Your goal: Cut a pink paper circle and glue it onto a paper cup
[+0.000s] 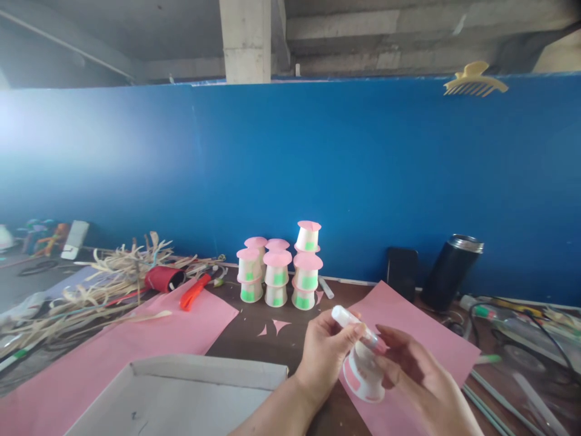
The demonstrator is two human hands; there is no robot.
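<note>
My left hand (323, 350) is closed round a small white glue tube (348, 319), held tilted with its tip down to the right. My right hand (415, 372) grips a white paper cup (363, 372) with pink patches, lying on its side just under the tube's tip. Both hands hover over a pink paper sheet (422, 339) on the dark table. Behind them stands a stack of several white cups (281, 269) with pink lids and green patches.
A white cardboard box lid (181, 393) lies at the front left on another pink sheet (136, 345). Dried straw strips (91, 284), a red roll (163, 278) and an orange tool (194, 292) sit left. A black flask (449, 272), a phone (402, 272) and cables are right.
</note>
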